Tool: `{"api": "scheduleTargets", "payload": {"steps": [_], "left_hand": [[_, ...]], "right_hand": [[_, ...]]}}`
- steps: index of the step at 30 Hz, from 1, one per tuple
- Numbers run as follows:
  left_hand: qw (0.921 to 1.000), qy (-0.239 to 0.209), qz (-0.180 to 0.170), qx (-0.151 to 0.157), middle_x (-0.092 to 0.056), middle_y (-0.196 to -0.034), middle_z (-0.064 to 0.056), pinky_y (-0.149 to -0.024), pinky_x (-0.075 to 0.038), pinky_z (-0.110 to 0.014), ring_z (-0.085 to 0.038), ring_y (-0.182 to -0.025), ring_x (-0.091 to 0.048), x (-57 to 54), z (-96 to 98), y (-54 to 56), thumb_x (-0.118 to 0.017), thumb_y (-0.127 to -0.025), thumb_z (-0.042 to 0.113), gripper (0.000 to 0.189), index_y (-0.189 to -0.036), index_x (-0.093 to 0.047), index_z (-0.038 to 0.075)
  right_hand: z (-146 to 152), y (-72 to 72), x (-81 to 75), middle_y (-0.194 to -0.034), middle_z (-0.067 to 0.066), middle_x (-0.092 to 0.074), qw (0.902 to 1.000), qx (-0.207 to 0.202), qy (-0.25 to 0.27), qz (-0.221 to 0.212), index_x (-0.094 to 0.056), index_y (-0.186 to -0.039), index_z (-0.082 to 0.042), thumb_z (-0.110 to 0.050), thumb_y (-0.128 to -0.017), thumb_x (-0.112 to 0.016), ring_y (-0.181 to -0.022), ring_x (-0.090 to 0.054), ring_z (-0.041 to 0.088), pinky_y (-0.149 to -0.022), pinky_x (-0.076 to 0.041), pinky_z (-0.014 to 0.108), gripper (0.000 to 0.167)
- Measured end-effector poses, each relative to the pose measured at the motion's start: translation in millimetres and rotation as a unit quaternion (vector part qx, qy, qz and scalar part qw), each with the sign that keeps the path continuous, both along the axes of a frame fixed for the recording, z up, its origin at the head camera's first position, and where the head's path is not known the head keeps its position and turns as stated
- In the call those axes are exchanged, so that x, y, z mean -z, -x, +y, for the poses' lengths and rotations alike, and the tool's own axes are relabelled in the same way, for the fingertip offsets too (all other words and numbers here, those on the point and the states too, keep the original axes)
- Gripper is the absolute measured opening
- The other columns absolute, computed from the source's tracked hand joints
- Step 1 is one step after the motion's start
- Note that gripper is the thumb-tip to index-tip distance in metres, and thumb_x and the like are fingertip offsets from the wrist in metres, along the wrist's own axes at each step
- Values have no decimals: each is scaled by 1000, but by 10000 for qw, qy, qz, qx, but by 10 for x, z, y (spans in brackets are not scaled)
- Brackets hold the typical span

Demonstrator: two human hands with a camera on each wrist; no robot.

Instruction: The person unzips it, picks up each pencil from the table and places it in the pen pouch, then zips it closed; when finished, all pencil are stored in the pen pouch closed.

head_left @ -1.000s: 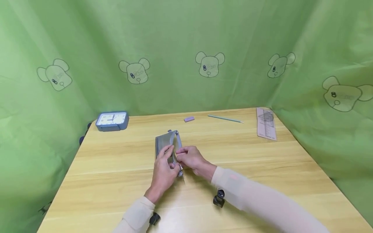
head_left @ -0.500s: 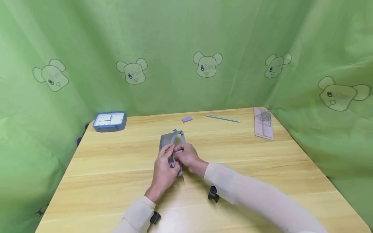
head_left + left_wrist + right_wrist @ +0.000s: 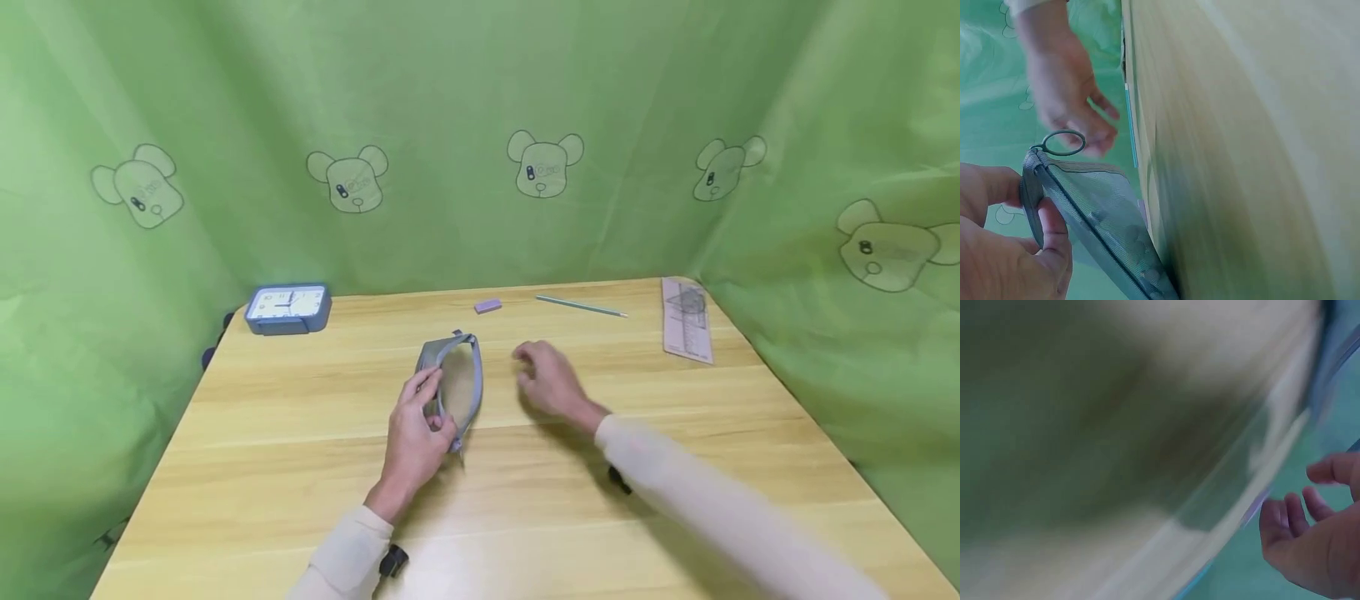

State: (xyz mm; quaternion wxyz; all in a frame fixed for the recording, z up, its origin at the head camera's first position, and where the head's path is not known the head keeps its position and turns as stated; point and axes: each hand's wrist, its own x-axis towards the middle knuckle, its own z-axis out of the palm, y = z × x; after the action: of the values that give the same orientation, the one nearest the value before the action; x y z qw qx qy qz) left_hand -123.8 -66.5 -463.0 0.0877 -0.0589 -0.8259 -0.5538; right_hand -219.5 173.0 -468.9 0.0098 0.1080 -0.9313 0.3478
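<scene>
A grey-blue zippered pouch stands on the table with its mouth spread wide, showing the pale inside. My left hand pinches its near-left edge between thumb and fingers. In the left wrist view the pouch has a see-through mesh side with small round dark shapes on it, and a ring hangs at its zipper end. My right hand hovers to the right of the pouch, apart from it, fingers loosely bent. The right wrist view shows this right hand holding nothing, with thumb and fingers apart.
At the table's back left sits a blue clock. Along the back edge lie a purple eraser and a teal pencil. A pinkish clear ruler set lies at the far right. Green curtain surrounds the table.
My right hand has left the pouch's mouth and moved right, away from it. The pouch now gapes wider, and its far end is turned slightly right. My left hand keeps its pinch.
</scene>
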Motion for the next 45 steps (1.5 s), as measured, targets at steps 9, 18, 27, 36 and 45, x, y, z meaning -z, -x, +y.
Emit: {"api": "scheduleTargets", "payload": {"steps": [9, 18, 27, 36, 45], "left_hand": [[10000, 16, -53, 77, -46, -166, -12, -64, -60, -17, -6, -75, -59, -5, -53, 2, -72, -86, -11, 76, -158, -49, -2], [9997, 96, -156, 131, -44, -167, -12, -59, -57, -16, -3, -68, -56, 15, -53, -12, -70, -86, -13, 76, -158, -49, -2], [9997, 172, -130, 71, -44, -167, -13, -63, -59, -17, -4, -74, -58, 29, -42, -1, -71, -85, -14, 76, -157, -50, -1], [9996, 218, -177, -48, -45, -166, -11, -65, -60, -16, -7, -78, -59, 24, -68, 26, -71, -84, -13, 77, -158, -50, -1], [9997, 238, -105, 30, -46, -165, -13, -66, -60, -16, -7, -78, -60, 19, -9, 29, -71, -85, -13, 76, -157, -50, -1]], "right_hand": [[1239, 642, 134, -162, 38, -38, 9718, 359, -2262, 568, -44, -155, 11, -4, -102, -56, -150, -35, 58, -124, -34, 75, 56], [1515, 927, 210, -166, 36, -35, 9477, -39, -3128, 635, -34, -160, 10, -6, -107, -42, -154, -34, 55, -124, -37, 72, 56], [1526, 1028, 213, -162, 37, -42, 9473, -145, -3185, 313, -37, -158, 11, -3, -109, -36, -151, -39, 56, -125, -37, 71, 51], [1348, 988, 271, -149, 35, -57, 9744, -267, -2140, 637, -55, -145, 9, -2, -110, -47, -136, -55, 56, -118, -47, 67, 37], [1137, 677, 265, -119, 25, -74, 9774, -529, -1759, 1050, -70, -122, 4, 4, -104, -59, -113, -72, 46, -98, -63, 59, 21]]}}
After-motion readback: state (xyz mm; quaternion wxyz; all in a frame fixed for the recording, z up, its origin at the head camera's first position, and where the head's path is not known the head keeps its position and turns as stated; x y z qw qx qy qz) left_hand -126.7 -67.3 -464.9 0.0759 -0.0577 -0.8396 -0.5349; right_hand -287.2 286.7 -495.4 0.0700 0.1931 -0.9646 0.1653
